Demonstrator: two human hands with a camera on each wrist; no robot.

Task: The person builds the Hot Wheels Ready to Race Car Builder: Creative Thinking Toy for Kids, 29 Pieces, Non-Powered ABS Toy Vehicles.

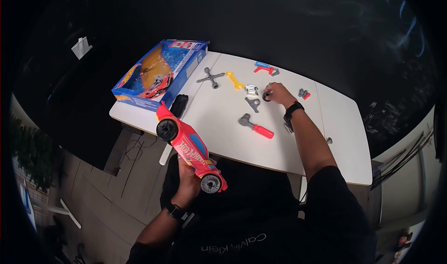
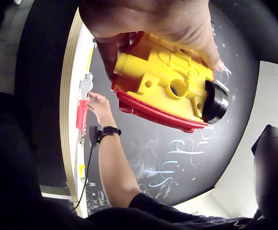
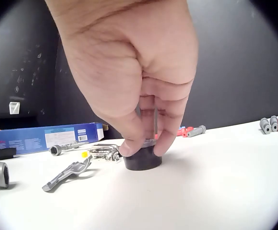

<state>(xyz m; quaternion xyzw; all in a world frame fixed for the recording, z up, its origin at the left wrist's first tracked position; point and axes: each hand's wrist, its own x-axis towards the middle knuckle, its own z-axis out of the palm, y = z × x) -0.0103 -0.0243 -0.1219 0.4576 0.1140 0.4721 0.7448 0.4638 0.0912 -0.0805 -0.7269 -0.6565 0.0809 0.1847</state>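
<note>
Well inside the edge of the table (image 1: 214, 120), my right hand (image 1: 279, 94) pinches the wheel (image 3: 142, 161) on the white top, with room between it and the hammer (image 1: 257, 127); my left hand (image 1: 187, 180) grips the car (image 1: 191, 147) by the near edge. The wheel is black and round, the car red with a moulded yellow underside. A grey bracket (image 1: 253, 105) and a chrome part (image 1: 251, 90) lie close by the wheel; the box (image 1: 193, 68) sits at the left end.

A blue box (image 1: 160, 75) lies on the white table (image 1: 214, 126), with a chalk-marked blackboard (image 1: 279, 26) behind.
</note>
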